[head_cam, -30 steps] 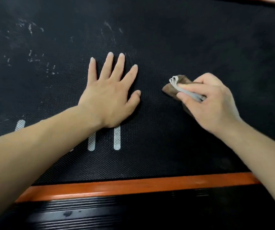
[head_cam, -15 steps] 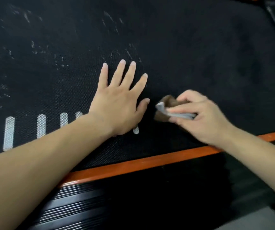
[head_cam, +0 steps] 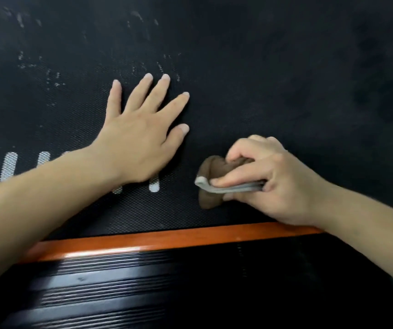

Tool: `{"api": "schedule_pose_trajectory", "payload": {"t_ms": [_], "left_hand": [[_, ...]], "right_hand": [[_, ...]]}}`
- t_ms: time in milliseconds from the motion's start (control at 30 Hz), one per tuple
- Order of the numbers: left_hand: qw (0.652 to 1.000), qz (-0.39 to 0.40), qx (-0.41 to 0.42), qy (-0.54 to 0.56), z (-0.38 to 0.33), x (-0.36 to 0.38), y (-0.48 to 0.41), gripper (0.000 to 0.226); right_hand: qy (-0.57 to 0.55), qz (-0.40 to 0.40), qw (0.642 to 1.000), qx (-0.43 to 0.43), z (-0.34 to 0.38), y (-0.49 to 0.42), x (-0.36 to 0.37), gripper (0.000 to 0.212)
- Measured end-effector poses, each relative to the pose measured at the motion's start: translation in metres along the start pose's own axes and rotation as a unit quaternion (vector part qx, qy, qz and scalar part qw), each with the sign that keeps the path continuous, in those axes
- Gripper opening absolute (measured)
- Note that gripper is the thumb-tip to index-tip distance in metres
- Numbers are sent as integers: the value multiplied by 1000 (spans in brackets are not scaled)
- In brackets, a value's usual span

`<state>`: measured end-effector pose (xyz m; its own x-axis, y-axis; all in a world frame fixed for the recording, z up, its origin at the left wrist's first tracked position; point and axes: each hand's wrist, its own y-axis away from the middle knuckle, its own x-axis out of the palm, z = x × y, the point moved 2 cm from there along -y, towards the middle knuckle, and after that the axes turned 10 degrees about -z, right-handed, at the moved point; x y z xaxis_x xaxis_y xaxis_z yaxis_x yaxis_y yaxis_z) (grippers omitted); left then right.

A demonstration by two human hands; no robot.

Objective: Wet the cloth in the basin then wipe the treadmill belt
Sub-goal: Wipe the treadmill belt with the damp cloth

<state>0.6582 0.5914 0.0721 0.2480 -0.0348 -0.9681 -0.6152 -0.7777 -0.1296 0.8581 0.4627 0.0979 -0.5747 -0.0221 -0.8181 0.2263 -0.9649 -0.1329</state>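
Gripping the folded cloth (head_cam: 216,180), the right hand (head_cam: 273,181) presses it on the belt (head_cam: 285,79) at 5 o'clock; it looks soft, light, best held bunched. Left hand (head_cam: 138,138) lies flat, fingers spread.

The right hand (head_cam: 273,181) has drawn the cloth (head_cam: 216,167) back across the treadmill belt (head_cam: 262,79) toward the orange strip (head_cam: 167,238). A second ago the cloth sat well away from the orange strip, and half a second ago it was closer. Now it lies near the strip, with the wrist crossing over it. The cloth is bunched differently too, with brown folds bulging out from the fingers both toward the strip and away from it.
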Motion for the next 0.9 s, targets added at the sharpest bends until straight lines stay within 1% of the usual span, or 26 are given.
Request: {"api": "schedule_pose_trajectory", "payload": {"t_ms": [67,100,133,200,267,333,400,467,567,633,667,700,733,767,800,833,867,900], "left_hand": [[1000,-3,-16,-8,-6,0,0,68],[1000,1,-27,-10,-8,0,0,69],[999,7,-39,-12,-11,0,1,70],[998,16,-61,-17,-19,1,2,70],[997,15,-73,-25,-29,3,0,70],[997,13,-62,-32,-40,6,-4,71],[998,15,-55,-34,-48,9,-7,72],[998,18,-61,-31,-51,10,-9,72],[997,22,-74,-20,-51,10,-11,71],[995,21,-92,-21,-53,11,-12,69],[995,19,-99,-23,-54,11,-15,67],[994,15,-105,-21,-56,11,-19,65],[994,12,-111,-18,-57,12,-25,64],[993,7,-113,-17,-58,13,-33,64],[993,2,-113,-18,-59,14,-40,64],[993,-1,-112,-20,-59,16,-48,64],[993,0,-115,-20,-59,18,-54,63],[993,1,-119,-20,-59,20,-59,63]], "right_hand": [[8,43,998,-34,-8,8,-10,25],[20,51,998,-44,-19,18,-21,25],[28,51,997,-42,-31,29,-34,25],[18,34,999,-6,-50,48,-59,24],[9,16,1000,9,-54,49,-63,24],[12,16,999,-27,-44,35,-41,24],[-2,42,997,-63,-31,25,-24,23],[6,62,995,-82,-40,29,-34,24],[17,53,997,-51,-63,55,-63,24],[9,51,997,-54,-70,57,-71,24],[17,37,997,-60,-74,49,-69,23],[35,2,997,-65,-80,34,-67,22],[50,-55,996,-48,-89,15,-67,21],[59,-118,991,-9,-98,-6,-68,22],[48,-161,985,41,-104,-21,-68,23],[34,-181,979,84,-108,-29,-65,25],[27,-183,978,98,-107,-25,-60,25],[22,-167,981,92,-99,-15,-55,26]]}}
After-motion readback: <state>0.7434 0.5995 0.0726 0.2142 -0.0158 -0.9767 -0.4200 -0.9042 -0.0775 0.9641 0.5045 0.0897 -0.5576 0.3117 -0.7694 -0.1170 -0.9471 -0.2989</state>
